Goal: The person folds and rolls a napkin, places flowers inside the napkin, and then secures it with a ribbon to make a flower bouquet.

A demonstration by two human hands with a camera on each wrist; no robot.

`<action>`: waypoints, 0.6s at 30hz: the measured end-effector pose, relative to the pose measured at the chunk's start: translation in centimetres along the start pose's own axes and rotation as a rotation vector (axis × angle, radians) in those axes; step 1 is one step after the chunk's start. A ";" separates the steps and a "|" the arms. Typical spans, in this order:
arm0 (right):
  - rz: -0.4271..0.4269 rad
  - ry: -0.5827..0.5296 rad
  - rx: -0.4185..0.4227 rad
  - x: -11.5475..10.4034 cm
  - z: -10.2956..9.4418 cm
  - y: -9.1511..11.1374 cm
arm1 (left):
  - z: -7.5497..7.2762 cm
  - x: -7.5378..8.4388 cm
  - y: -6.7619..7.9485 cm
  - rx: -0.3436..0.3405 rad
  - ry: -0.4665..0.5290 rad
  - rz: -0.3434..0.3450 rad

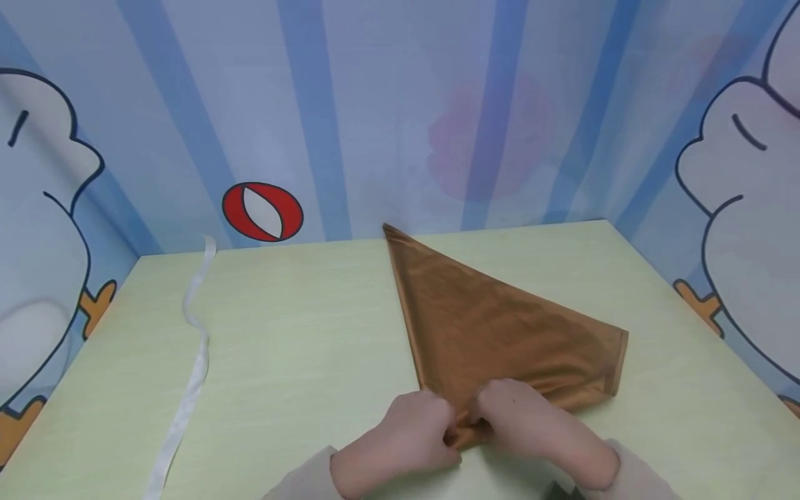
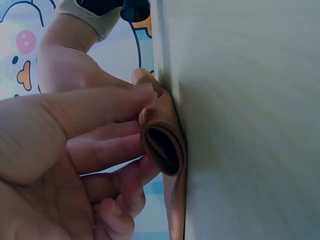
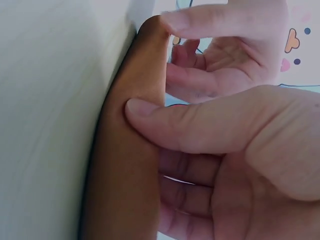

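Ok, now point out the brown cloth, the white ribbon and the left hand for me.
Brown cloth (image 1: 481, 326): head view, middle of its flat spread.
White ribbon (image 1: 201, 357): head view, partway along its strip.
Left hand (image 1: 414, 427): head view, back of the hand.

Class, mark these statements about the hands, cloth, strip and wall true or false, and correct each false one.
1. The left hand and right hand both hold the brown cloth. True.
2. The white strip lies on top of the cloth. False: it lies on the table, apart from the cloth, toward the person's left.
3. In the left wrist view, the cloth has an open rolled end. True.
4. The stripes on the back wall are red. False: they are blue.
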State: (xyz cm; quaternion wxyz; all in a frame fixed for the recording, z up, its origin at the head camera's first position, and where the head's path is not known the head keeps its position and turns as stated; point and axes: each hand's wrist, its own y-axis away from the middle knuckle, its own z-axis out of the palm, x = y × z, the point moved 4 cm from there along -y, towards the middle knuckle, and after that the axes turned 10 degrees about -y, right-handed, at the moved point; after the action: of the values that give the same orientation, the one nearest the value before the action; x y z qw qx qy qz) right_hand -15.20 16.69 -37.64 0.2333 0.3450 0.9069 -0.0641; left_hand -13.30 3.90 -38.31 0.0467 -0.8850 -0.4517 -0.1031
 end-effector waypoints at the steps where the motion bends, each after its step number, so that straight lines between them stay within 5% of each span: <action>1: 0.003 -0.022 -0.002 0.1 0.0 -0.1 | 0.0 0.0 0.0 -0.008 0.005 0.003; 18: -0.048 -0.071 -0.014 0.5 -0.9 -0.1 | 0.0 -1.1 -0.5 0.021 0.122 -0.014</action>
State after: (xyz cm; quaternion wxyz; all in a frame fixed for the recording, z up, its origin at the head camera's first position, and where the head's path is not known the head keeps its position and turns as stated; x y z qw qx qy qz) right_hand -15.91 17.11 -37.10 0.2660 0.3192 0.9065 -0.0755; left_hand -14.37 3.34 -38.57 0.0829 -0.8734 -0.4550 -0.1526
